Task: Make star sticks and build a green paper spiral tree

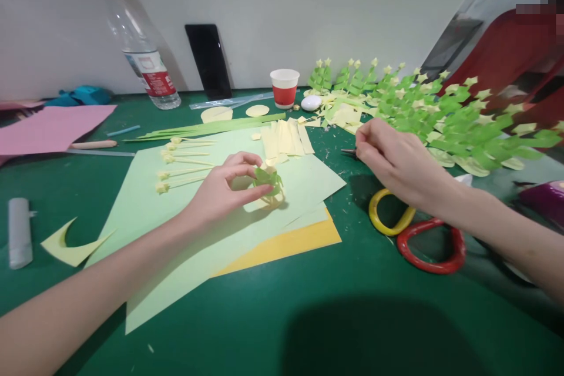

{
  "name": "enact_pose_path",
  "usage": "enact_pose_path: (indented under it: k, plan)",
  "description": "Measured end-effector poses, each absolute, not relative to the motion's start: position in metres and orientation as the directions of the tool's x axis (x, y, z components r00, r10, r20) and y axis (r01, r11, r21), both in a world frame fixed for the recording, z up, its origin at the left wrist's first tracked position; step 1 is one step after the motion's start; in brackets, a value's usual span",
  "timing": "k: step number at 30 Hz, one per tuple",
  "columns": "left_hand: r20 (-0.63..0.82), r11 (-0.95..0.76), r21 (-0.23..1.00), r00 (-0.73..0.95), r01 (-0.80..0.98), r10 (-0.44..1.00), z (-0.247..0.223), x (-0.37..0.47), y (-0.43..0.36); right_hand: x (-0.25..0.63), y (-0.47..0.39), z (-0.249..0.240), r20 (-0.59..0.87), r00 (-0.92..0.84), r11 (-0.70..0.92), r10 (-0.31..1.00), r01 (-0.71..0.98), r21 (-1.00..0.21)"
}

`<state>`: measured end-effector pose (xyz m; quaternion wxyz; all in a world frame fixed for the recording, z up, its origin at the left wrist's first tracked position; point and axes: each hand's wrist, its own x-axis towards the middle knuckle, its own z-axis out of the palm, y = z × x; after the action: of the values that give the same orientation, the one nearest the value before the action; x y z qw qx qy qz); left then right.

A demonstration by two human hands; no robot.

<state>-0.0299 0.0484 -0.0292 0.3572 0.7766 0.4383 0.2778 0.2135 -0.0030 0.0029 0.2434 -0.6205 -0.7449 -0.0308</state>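
Observation:
My left hand (233, 182) pinches a small green and yellow paper plant (268, 179) above pale green sheets (176, 235). Its thumb and fingers touch the green paper leaves. My right hand (388, 155) is closed on a thin, dark-tipped pointed tool (349, 153), over the green table right of the sheets. Behind the left hand lie several yellow paper stems with small heads (167, 157). Yellow paper strips (288, 137) rest at the back of the sheets. Large scissors with yellow and red handles (432, 247) lie below the right wrist.
Many finished green paper plants with star tops (458, 111) crowd the back right. Along the wall stand a bottle (152, 73), a phone (209, 61) and a red-white cup (284, 89). Pink paper (61, 129) and a white roll (20, 234) lie left on the table (211, 329).

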Motion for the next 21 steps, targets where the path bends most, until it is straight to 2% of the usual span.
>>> enact_pose_path:
  k: [2,5,8,10,13,15,21]
  plan:
    - [0.117,-0.361,0.798,0.463,0.483,0.878,-0.029,-0.03,0.048,0.213,-0.003,0.003,0.366,-0.157,0.26,0.917,0.932,-0.252]
    - [0.128,-0.374,0.795,0.471,0.478,0.873,-0.029,-0.03,0.049,0.205,-0.006,-0.005,0.33,-0.38,0.465,0.864,0.855,-0.231]
    - [0.144,-0.391,0.791,0.478,0.471,0.867,-0.029,-0.029,0.048,0.195,-0.009,-0.016,0.261,-0.657,0.695,0.708,0.713,-0.092]
    - [0.137,-0.383,0.794,0.475,0.472,0.869,-0.027,-0.028,0.047,0.191,-0.011,-0.02,0.177,-0.742,0.753,0.646,0.658,0.012]
    - [0.114,-0.356,0.802,0.463,0.479,0.879,-0.024,-0.027,0.045,0.193,-0.011,-0.021,0.129,-0.769,0.764,0.626,0.638,0.099]
    - [0.098,-0.339,0.806,0.456,0.485,0.885,-0.023,-0.026,0.044,0.196,-0.01,-0.02,0.149,-0.744,0.733,0.652,0.668,0.13]
    - [0.1,-0.341,0.811,0.462,0.476,0.881,-0.025,-0.027,0.046,0.194,-0.014,-0.022,0.223,-0.661,0.65,0.716,0.748,0.133]
